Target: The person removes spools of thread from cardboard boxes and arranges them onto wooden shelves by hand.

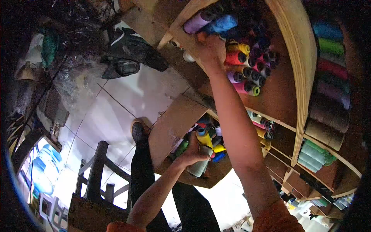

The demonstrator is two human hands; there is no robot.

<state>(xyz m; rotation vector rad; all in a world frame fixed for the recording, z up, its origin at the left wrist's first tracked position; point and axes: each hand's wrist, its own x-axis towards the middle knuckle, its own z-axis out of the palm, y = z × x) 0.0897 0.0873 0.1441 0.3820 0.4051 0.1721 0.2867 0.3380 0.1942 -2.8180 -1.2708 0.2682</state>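
Note:
My left hand (pixel 190 154) is inside an open cardboard box (pixel 176 120) of thread spools. Its fingers and thumb curl around a yellow thread spool (pixel 205 138). A pale grey spool (pixel 199 167) lies just under that hand, and a blue one (pixel 219 156) is to its right. Up at the wooden shelf, my right hand (pixel 211 50) reaches in among stacked spools, close to a blue spool (pixel 225 24) and a lilac spool (pixel 196 22). Something orange (pixel 201 36) shows at its fingertips. Those fingers are dim and blurred, so their grip is unclear.
Several colourful spools (pixel 247 71) are stacked beside my right hand. A curved wooden divider (pixel 295 50) separates them from rows of folded or rolled cloth (pixel 330 89). A dark plastic chair (pixel 98 166) stands at lower left. A black bag (pixel 133 54) and clear plastic (pixel 79 77) lie on the tiled floor.

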